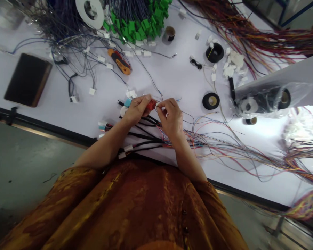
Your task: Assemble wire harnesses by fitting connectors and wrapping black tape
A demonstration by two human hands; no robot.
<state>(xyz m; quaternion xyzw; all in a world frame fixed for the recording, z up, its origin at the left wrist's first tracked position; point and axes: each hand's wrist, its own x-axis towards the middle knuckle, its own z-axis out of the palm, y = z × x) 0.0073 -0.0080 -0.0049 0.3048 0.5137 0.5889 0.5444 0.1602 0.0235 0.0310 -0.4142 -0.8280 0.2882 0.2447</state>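
Note:
Near the front edge of the white table, my left hand (137, 110) grips a red connector (151, 104) between thumb and fingers. My right hand (171, 118) pinches a thin dark wire (160, 107) close to the connector's right side; whether the wire's tip is inside is too small to tell. Under and below both hands runs a wire harness (198, 142) with black-sleeved branches. A light blue connector (127, 102) and white connectors lie just left of my left hand. Another white connector (128, 148) ends a branch nearer my body.
Green connectors (138, 29) on wires lie at the back. An orange-and-black tool (119, 61), a dark flat case (28, 80) and a black tape roll (210, 101) rest on the table (172, 78). Plastic-wrapped rolls (263, 102) and red wire bundles (284, 40) are at the right.

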